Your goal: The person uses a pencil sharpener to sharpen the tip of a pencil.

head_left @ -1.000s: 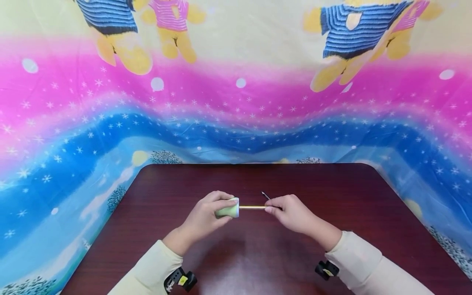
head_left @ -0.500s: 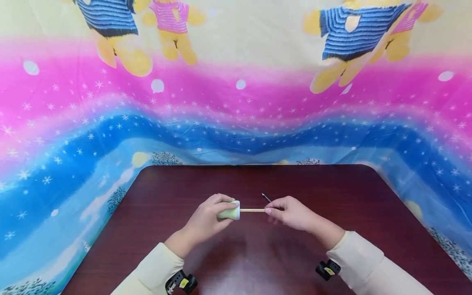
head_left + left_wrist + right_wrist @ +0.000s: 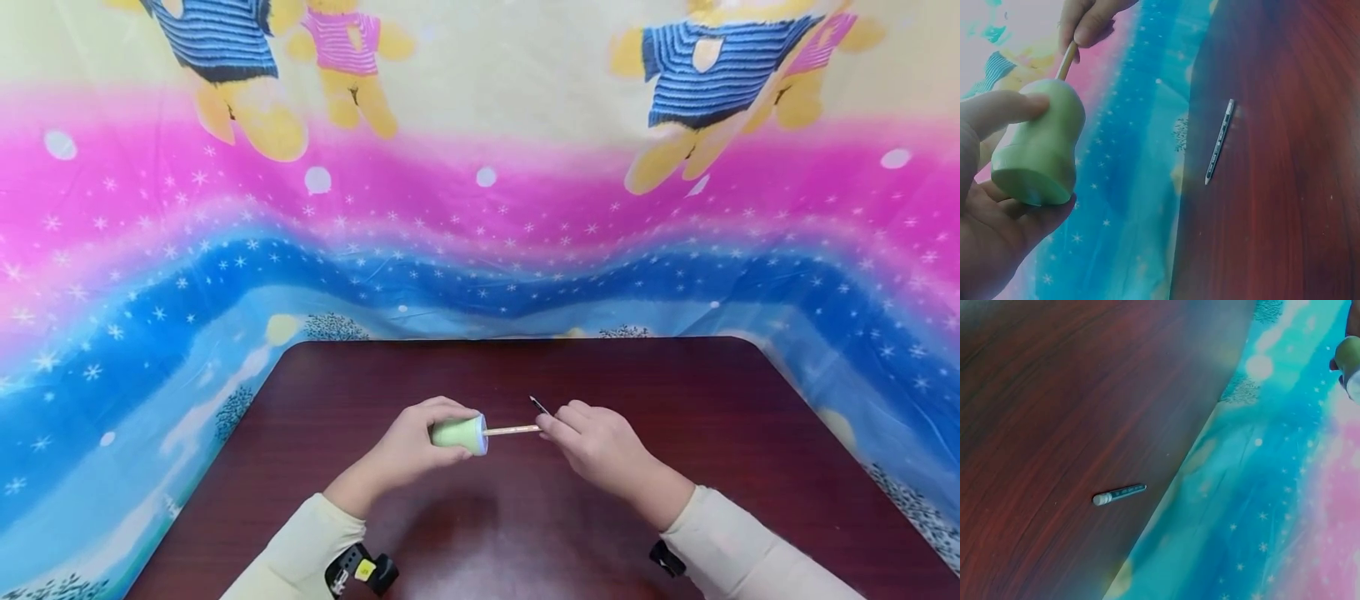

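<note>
1. On my head feed I have the left hand (image 3: 408, 437) curled round the green container (image 3: 457, 433), thumb along the near side, fingers over the far side; the container is held sideways above the table (image 3: 390, 371), between its left and right edges and well short of the far edge.
2. The right hand (image 3: 603, 442) pinches a thin stick (image 3: 512, 430), fingers drawn narrow; the stick's other end meets the container's pale rim, though how far in it goes I cannot tell.
3. My left wrist feed shows the container's waisted body from its broad base, with the thumb pressed on its side; past it, the right hand's thumb and finger grip the stick.
4. A dark pencil (image 3: 1220, 142) lies on the table by itself, near the far edge; its pointed tip sits closer to that edge than its blunt end; on my head feed the right hand covers part of it.
5. My right wrist feed catches that pencil again, pale blunt end plain to see; the container shows at the picture's border with fingers round it.
6. The table is dark red-brown with rounded far corners; beyond its far edge hangs a printed cloth (image 3: 480, 250) with bears and snowflakes; pale sleeves (image 3: 300, 550) cover both forearms.
</note>
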Action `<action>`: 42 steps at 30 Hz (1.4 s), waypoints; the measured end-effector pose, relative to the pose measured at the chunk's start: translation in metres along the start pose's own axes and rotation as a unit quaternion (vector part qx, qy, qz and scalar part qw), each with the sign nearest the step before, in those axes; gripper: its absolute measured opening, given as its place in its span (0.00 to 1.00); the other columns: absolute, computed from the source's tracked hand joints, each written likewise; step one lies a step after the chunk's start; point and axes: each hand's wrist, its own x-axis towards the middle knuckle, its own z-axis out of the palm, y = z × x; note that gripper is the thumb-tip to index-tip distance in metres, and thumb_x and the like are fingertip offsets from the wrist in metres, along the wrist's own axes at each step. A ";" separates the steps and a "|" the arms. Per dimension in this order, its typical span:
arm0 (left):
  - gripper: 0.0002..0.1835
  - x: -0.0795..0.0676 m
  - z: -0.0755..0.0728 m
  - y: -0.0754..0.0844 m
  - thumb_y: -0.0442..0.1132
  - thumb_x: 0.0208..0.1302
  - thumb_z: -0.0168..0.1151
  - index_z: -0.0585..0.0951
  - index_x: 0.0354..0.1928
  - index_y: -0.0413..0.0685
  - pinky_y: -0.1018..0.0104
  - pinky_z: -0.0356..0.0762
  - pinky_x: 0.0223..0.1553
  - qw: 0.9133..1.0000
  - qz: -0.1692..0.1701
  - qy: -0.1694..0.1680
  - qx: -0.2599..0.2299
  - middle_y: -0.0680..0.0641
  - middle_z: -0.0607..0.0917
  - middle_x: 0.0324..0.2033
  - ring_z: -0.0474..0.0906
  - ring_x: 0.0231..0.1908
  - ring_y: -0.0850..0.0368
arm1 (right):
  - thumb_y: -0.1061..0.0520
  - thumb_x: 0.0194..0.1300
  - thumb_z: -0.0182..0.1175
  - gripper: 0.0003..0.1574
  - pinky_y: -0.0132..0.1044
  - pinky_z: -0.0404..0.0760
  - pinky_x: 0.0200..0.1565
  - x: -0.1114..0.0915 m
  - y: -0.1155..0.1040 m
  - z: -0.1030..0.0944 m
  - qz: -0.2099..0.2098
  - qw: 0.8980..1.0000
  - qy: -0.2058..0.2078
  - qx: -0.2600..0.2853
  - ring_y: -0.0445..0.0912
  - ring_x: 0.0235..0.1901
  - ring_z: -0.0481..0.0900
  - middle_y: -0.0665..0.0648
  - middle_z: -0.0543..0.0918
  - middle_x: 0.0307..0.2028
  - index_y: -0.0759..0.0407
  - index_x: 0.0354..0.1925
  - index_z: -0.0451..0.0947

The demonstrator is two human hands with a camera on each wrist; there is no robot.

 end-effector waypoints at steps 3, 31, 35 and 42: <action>0.21 -0.001 -0.001 0.000 0.32 0.51 0.73 0.84 0.51 0.43 0.69 0.79 0.37 1.000 -0.007 -0.009 -0.003 0.46 0.82 0.46 0.77 0.41 0.55 | 0.56 0.75 0.47 0.18 0.31 0.68 0.15 0.001 -0.004 0.001 0.007 1.000 0.009 0.015 0.43 0.19 0.69 0.50 0.72 0.21 0.59 0.33 0.80; 0.22 -0.003 0.013 -0.003 0.27 0.44 0.76 0.86 0.46 0.44 0.65 0.81 0.43 0.977 0.136 0.070 0.150 0.48 0.82 0.44 0.79 0.45 0.52 | 0.54 0.69 0.57 0.16 0.36 0.76 0.28 0.019 -0.001 -0.017 0.449 0.744 -0.344 0.356 0.42 0.24 0.75 0.49 0.80 0.25 0.62 0.48 0.81; 0.21 -0.003 0.012 -0.002 0.28 0.46 0.75 0.85 0.47 0.44 0.64 0.81 0.43 0.984 0.105 0.060 0.128 0.48 0.82 0.44 0.79 0.45 0.52 | 0.47 0.64 0.63 0.27 0.38 0.78 0.36 0.014 -0.003 -0.016 0.377 0.843 -0.313 0.222 0.41 0.33 0.76 0.47 0.82 0.36 0.55 0.59 0.77; 0.21 -0.002 0.007 0.001 0.29 0.48 0.74 0.85 0.48 0.43 0.66 0.80 0.41 0.995 0.066 0.042 0.068 0.48 0.82 0.44 0.79 0.44 0.52 | 0.46 0.67 0.60 0.21 0.38 0.80 0.32 0.000 -0.003 -0.011 0.122 0.982 -0.136 0.045 0.43 0.32 0.80 0.51 0.83 0.34 0.56 0.51 0.81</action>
